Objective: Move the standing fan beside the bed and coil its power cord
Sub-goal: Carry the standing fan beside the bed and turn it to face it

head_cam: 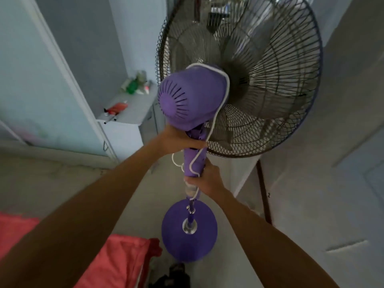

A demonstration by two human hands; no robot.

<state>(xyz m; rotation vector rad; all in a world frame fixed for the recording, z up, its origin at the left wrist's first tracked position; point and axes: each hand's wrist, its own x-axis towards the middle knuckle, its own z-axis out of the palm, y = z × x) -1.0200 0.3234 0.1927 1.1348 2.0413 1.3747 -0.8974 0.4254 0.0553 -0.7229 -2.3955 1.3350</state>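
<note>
A purple standing fan (191, 100) fills the middle of the view, its wire cage (259, 75) facing away from me. My left hand (178, 140) grips the neck just under the motor housing. Lower down, my right hand (207, 179) is closed around the pole below the purple control column. The white power cord (220, 104) runs over the motor housing, down the column and into my right hand; a small loop hangs left of the column. The round purple base (176, 242) sits low over the pale floor; I cannot tell whether it touches.
A bed with red bedding (116, 265) lies at the lower left. A white side table (133, 113) with bottles and pens stands against the blue wall ahead. A pale wall and door (311, 183) close the right side. Dark objects (172, 275) lie on the floor near the base.
</note>
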